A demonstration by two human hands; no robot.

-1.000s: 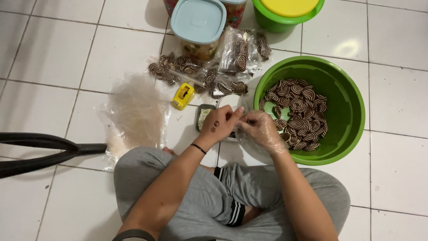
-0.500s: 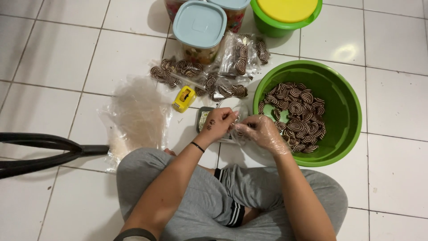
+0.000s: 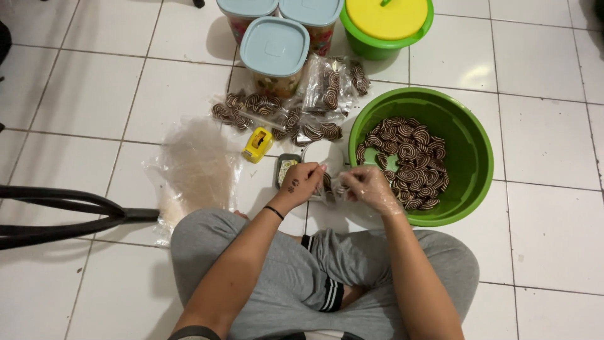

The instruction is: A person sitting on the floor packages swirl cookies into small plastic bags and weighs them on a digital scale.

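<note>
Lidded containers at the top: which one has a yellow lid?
The round green bucket at top right; its lid is yellow, while the three square tubs have pale blue lids.

Floor tiles (image 3: 75,82): glossy white ceramic. Basin (image 3: 469,141), frame right: smooth green plastic. Bags (image 3: 195,164), left-centre: thin clear crinkly film. Right hand (image 3: 371,189): clear plastic glove. Trousers (image 3: 283,277), bottom: matt grey cloth. Tub lids (image 3: 275,45), top: matt blue plastic.
</note>
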